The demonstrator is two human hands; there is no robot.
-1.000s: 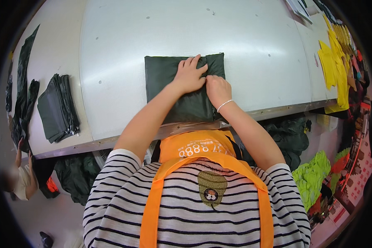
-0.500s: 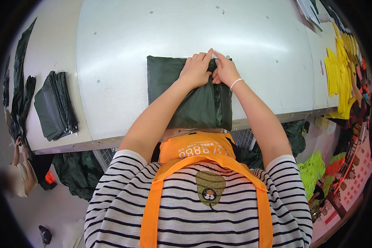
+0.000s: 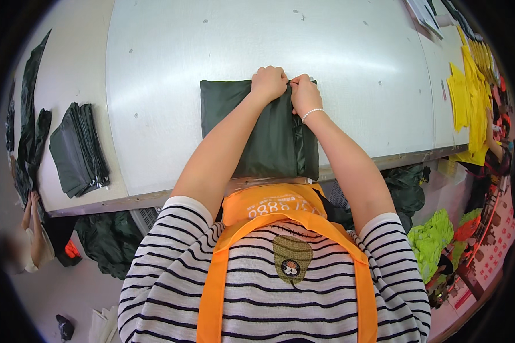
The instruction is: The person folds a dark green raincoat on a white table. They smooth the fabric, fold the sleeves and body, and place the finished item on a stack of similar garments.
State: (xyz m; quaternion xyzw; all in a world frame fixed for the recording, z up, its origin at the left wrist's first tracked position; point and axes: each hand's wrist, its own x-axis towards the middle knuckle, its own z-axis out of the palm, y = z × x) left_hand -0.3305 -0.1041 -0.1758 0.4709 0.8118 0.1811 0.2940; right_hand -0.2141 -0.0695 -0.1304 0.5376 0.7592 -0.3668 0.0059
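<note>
Both hands, left (image 3: 269, 83) and right (image 3: 304, 94), closed, pinching far edge of dark green cloth (image 3: 272, 137) at 12 o'clock on table (image 3: 154, 86). Near edge at 6 o'clock overhanging table rim. Risk of slipping off or folding crooked with uneven pull.

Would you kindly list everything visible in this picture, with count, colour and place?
Folded dark green fabric piece: one, dark green, near table edge, under both hands.
Stack of folded dark green fabric pieces: one stack, dark green, table's left end.
Yellow fabric pieces: several, yellow, table's right end.
Pale grey worktable: one, grey-white, fills the middle.
Dark green fabric heap: one, below table's right side.
Bright green fabric: one heap, lower right.
Orange apron: one, over striped shirt.
Left hand: gripping the fabric's far edge.
Right hand: beside it, beaded bracelet on wrist.
</note>
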